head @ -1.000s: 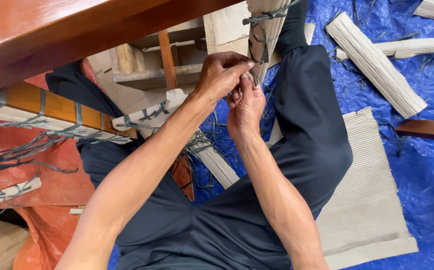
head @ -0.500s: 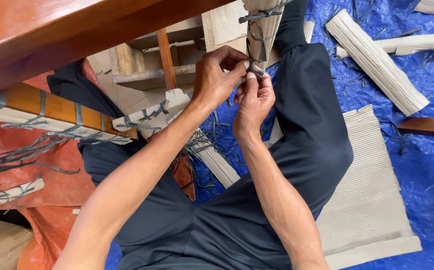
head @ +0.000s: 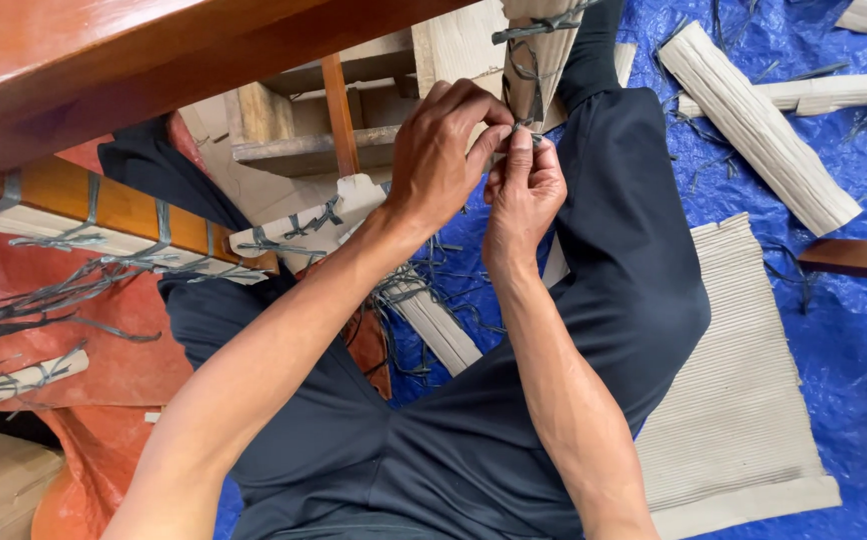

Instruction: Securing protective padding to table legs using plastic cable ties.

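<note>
Since a second ago both hands have climbed a little toward the top of the view, closing in on the lower end of the wooden furniture leg wrapped in pale corrugated cardboard (head: 539, 55), and the right thumb now stands more upright against the wrap. The left hand (head: 444, 160) curls over from the left, its fingertips pinched on the thin dark grey plastic twine (head: 526, 125) that binds the cardboard; the right hand (head: 526, 195) comes up from below, thumb and forefinger squeezed on the same strand right at the wrap's lower edge, so the two hands meet and touch there. More of that twine crosses the wrap higher up near the top edge. The person sits with legs in dark navy trousers (head: 614, 260) stretched over a blue plastic tarpaulin (head: 854, 330), the wrapped leg rising between the knees. To the left, a glossy reddish-brown wooden tabletop (head: 104, 70) slants across the corner, and below it a tied orange-brown wooden rail padded with cardboard (head: 114, 215) trails loose twine ends. A flat sheet of ribbed cardboard (head: 744, 400) lies beside the right thigh, and loose rolled cardboard sleeves (head: 754, 125) rest on the tarpaulin farther off.
</note>
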